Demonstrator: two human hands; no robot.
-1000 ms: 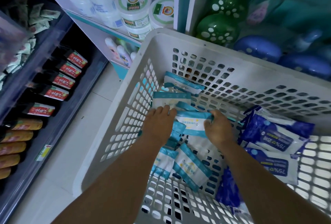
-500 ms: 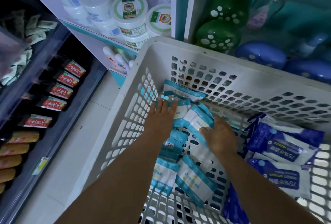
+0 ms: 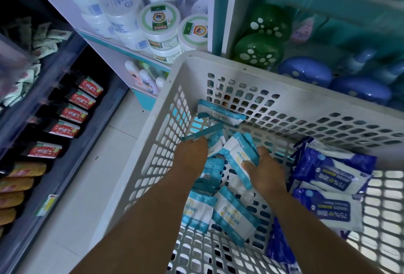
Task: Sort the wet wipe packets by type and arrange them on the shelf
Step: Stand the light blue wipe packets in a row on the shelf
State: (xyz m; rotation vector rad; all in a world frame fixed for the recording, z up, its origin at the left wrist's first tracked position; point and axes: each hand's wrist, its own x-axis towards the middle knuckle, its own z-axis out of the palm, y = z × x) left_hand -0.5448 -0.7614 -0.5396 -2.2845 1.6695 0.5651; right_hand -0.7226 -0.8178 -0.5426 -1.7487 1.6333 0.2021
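Inside a white perforated basket (image 3: 284, 103) lie several small teal-and-white wipe packets (image 3: 231, 212) in the middle and several larger dark blue packets (image 3: 332, 173) on the right. My left hand (image 3: 192, 153) grips a teal packet (image 3: 203, 134) at the basket's left wall, fingers curled over it. To its right, my right hand (image 3: 264, 173) holds another teal packet (image 3: 238, 153) tilted up, thumb on its face. One teal packet (image 3: 220, 115) leans against the far wall.
Shelves stand behind the basket: white tubs (image 3: 159, 24) at upper left, green spotted containers (image 3: 260, 52) and blue ones (image 3: 306, 74) at upper right. A dark rack on the left holds red-labelled pouches (image 3: 74, 114). Pale floor (image 3: 87, 175) runs between rack and basket.
Both hands have gathered teal packets from the pile and lifted them slightly; the left hand's fingers have curled over a packet. The view has shifted a little.
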